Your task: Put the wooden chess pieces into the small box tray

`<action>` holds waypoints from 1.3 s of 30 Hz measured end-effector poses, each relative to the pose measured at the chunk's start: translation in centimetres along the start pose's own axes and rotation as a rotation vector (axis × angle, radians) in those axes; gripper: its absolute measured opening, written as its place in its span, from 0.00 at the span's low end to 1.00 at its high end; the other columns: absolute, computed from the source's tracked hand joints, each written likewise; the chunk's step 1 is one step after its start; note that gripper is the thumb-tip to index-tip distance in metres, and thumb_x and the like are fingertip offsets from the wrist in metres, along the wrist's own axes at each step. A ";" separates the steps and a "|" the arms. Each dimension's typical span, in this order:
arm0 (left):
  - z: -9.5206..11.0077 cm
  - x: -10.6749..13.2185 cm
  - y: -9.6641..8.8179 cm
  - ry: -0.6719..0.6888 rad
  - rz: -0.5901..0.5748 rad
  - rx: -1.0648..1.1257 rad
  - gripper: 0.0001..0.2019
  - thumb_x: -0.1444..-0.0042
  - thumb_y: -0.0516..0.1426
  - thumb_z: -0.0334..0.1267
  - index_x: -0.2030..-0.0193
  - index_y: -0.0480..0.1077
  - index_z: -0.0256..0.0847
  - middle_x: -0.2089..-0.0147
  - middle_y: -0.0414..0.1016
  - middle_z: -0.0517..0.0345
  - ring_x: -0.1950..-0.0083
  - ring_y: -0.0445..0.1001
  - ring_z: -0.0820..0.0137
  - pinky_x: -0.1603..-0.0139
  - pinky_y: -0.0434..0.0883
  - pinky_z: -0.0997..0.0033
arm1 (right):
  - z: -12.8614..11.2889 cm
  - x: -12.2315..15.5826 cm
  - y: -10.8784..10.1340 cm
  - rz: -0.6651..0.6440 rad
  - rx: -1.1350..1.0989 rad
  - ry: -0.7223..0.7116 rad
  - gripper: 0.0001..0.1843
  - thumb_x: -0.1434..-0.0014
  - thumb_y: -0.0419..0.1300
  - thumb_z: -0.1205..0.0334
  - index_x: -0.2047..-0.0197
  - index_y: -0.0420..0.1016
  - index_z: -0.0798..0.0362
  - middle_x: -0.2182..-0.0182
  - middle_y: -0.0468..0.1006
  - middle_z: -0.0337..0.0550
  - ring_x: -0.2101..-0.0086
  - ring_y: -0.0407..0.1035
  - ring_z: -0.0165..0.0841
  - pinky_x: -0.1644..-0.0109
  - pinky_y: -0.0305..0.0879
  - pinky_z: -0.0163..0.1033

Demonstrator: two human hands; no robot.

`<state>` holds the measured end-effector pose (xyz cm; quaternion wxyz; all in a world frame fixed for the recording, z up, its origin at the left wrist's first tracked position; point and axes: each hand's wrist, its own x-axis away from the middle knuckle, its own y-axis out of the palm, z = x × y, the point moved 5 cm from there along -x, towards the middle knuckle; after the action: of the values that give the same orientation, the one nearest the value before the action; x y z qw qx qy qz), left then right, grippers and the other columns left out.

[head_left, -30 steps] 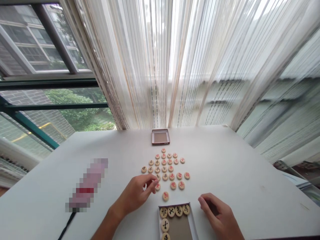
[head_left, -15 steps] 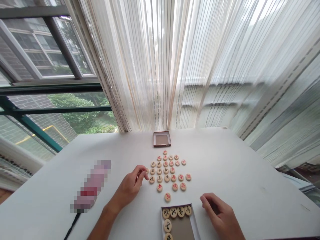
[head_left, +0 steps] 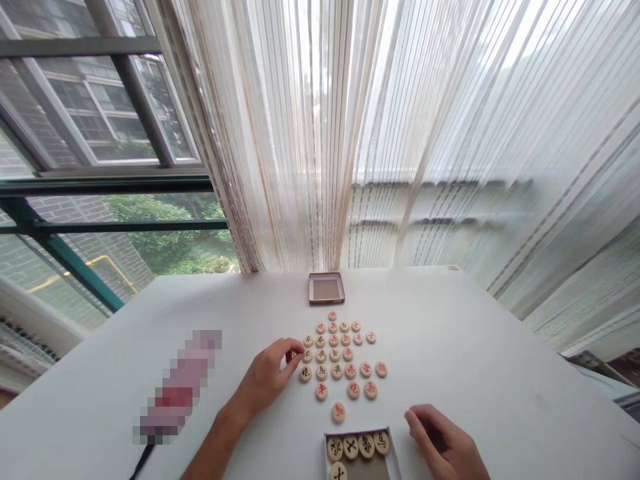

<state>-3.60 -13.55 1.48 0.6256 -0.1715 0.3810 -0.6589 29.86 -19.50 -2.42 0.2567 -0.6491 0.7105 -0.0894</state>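
Note:
My left hand [head_left: 273, 367] is at the left edge of a group of round wooden Chinese chess pieces [head_left: 335, 356]. Its thumb and forefinger close around a Chinese chess piece [head_left: 294, 355] at the end of a row, which they partly hide. Red or black characters mark the pieces, which lie flat in loose rows. My right hand [head_left: 443, 440] rests on the table, loosely curled, with nothing seen in it. Just left of it, an open box [head_left: 395, 460] holds several black-marked pieces [head_left: 367, 446] along its far and left sides; its near part is cut off.
A shallow box lid [head_left: 327, 301] lies behind the pieces on the white table [head_left: 440, 333]. To the left is a pixelated pinkish object [head_left: 183, 380] with a black cord [head_left: 143, 460]. Striped sheer curtains [head_left: 310, 133] and a window stand beyond the far edge.
My left hand has moved slightly right, its fingertips now around the piece at the row's end. The view has tilted up a little, so the box shows less. My right hand stays curled.

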 end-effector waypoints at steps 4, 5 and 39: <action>0.0 -1.0 -0.2 0.031 0.016 -0.038 0.09 0.30 0.54 0.42 0.55 0.75 0.47 0.60 0.80 0.59 0.61 0.76 0.67 0.59 0.70 0.69 | -0.1 0.0 0.0 -0.004 0.006 0.015 0.23 0.35 0.58 0.39 0.69 0.78 0.48 0.76 0.79 0.36 0.74 0.74 0.33 0.68 0.69 0.30; 0.0 -1.3 -0.3 0.038 0.023 -0.053 0.09 0.30 0.54 0.42 0.55 0.76 0.46 0.61 0.80 0.59 0.62 0.76 0.66 0.59 0.71 0.69 | -0.1 0.0 -0.1 -0.002 0.009 0.016 0.23 0.35 0.58 0.39 0.69 0.78 0.48 0.75 0.80 0.37 0.74 0.74 0.33 0.68 0.70 0.30; -0.6 -1.3 0.3 0.246 0.136 -0.068 0.06 0.35 0.59 0.34 0.54 0.76 0.47 0.55 0.80 0.54 0.50 0.76 0.60 0.47 0.72 0.57 | 0.1 0.3 0.2 -0.050 0.163 -0.053 0.22 0.33 0.58 0.44 0.72 0.73 0.49 0.79 0.73 0.36 0.78 0.67 0.32 0.73 0.66 0.32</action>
<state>-3.66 -12.16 1.22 0.6111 -0.0842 0.4875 -0.6179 29.71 -19.77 -2.64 0.3250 -0.6456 0.6775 -0.1364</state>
